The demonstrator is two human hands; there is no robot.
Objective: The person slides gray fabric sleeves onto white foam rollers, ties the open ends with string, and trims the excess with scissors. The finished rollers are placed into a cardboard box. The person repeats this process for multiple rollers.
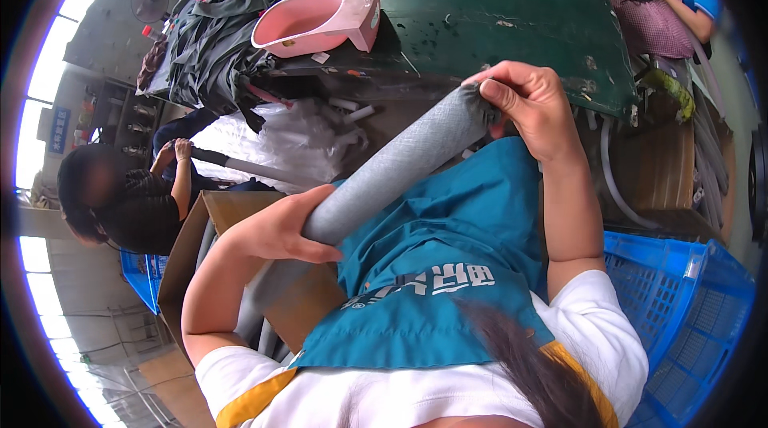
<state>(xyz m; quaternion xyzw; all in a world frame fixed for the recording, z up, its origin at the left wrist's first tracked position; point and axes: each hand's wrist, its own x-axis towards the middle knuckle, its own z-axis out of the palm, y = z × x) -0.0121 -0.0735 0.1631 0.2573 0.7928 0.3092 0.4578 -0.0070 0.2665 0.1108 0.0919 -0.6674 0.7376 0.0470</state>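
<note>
A long grey tube (pixel 400 160) with a woven-looking surface slants across my front, its far right end higher in the picture. My left hand (pixel 280 224) is wrapped round it lower down, and the tube runs on below that hand. At the upper end sits a dark, gathered cloth edge (pixel 485 102). My right hand (pixel 524 104) pinches this edge between thumb and fingers. Behind the tube is the teal apron (pixel 448 220) I wear.
A green table (pixel 480 20) stands ahead, bearing a pink plastic basin (pixel 360 16) and a heap of dark cloth strips (pixel 216 44). A cardboard box (pixel 296 308) holds grey tubes at my left. Blue crates (pixel 656 284) stand right. Co-workers (pixel 120 196) are left and far right.
</note>
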